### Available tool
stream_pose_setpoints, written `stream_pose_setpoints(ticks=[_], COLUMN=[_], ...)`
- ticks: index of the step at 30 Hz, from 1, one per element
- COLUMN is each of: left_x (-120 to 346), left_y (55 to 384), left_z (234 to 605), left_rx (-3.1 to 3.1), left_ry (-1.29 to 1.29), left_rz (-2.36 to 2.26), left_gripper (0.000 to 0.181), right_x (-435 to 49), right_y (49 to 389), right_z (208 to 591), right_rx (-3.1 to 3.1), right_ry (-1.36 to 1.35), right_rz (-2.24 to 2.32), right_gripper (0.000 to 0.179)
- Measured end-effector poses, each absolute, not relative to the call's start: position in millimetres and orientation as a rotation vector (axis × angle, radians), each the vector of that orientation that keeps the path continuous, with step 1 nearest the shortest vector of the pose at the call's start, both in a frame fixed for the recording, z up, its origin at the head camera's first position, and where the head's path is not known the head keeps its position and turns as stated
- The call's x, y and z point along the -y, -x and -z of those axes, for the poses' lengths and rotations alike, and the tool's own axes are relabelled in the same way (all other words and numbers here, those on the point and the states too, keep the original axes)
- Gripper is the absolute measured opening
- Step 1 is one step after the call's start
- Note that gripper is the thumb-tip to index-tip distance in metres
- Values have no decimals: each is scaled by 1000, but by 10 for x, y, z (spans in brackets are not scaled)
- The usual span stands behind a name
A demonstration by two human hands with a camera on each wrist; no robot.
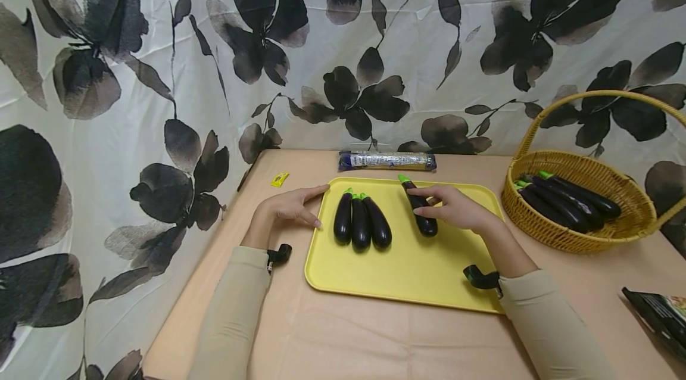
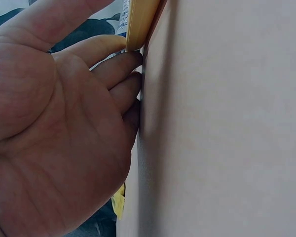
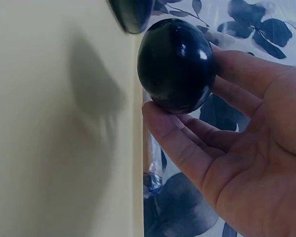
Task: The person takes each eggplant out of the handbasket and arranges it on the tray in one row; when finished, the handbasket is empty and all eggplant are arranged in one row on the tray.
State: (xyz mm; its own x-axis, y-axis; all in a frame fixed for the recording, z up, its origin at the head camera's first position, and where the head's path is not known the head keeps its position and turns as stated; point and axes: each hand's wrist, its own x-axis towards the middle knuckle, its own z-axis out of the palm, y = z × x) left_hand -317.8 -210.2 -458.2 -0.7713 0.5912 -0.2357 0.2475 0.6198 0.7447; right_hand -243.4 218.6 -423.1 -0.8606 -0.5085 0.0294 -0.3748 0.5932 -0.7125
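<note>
My right hand (image 1: 452, 207) pinches an eggplant (image 1: 411, 198) between thumb and fingers over the right half of a yellow tray (image 1: 343, 276). In the right wrist view the held eggplant (image 3: 175, 66) shows its round dark end, off the tray surface, with a shadow beside it. Three more eggplants (image 1: 361, 225) lie side by side on the tray's left half, green stems toward the back. My left hand (image 1: 284, 207) rests at the tray's left edge, fingers extended. Its fingertips touch the tray's side (image 2: 138, 29) in the left wrist view.
A wicker basket (image 1: 576, 243) with a tall handle stands right of the tray, several eggplants (image 1: 568, 201) inside. Behind the tray lies a long wrapped package (image 1: 387, 161); a small yellow packet (image 1: 279, 179) sits at back left. A dark bag (image 1: 656, 317) lies at the right edge.
</note>
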Motion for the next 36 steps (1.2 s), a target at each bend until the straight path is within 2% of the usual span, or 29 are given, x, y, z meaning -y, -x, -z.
stream_pose_setpoints(ticks=[12, 36], left_x=[2103, 2110], left_y=[3175, 3168], left_z=[4589, 4601], left_rx=[-2372, -2382], left_ry=[-690, -697], left_rz=[-1003, -1015], left_gripper=[120, 119], right_x=[-1951, -1757], right_y=[2429, 2400], right_z=[4351, 4486], right_rx=[-2624, -2601], right_ry=[840, 832], right_rz=[1046, 1020], right_gripper=[54, 54])
